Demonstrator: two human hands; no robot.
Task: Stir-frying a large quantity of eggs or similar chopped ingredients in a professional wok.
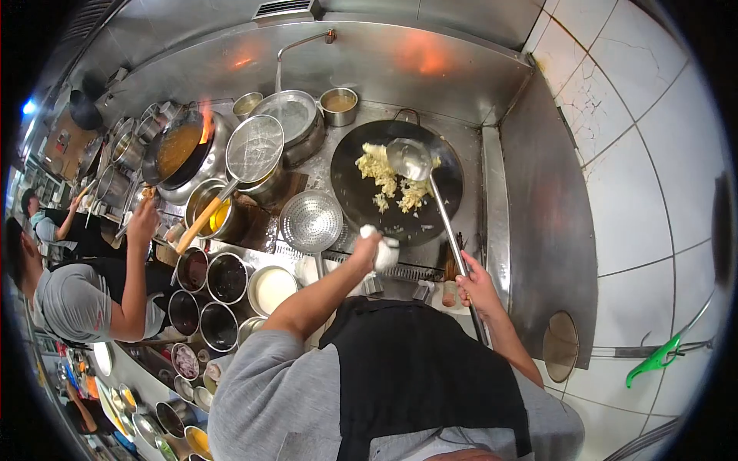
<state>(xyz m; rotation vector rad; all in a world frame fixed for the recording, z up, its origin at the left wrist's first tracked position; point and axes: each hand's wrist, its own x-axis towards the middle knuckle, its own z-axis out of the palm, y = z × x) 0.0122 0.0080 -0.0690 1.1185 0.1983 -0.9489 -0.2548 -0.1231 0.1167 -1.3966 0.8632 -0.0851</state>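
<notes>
My left hand (367,249) grips a folded white cloth (385,253) at the near rim of a black wok (369,199); whatever part of the rim lies under the cloth is hidden. In my right hand (479,286) is the long metal handle of a ladle (408,158). Its bowl rests among clumps of pale yellow food that looks like scrambled egg (377,173), in the upper half of the wok. A few small whitish bits are scattered lower on the wok's surface. Left of the wok lies a perforated metal skimmer (311,222).
A wire-mesh strainer (255,148) lies across a pot, its wooden handle pointing toward me. A tap (279,57) runs above a water-filled pan (288,115). Sauce pots (226,278) stand at left. Beyond, a co-worker (86,299) stands by another wok (176,150) with flames.
</notes>
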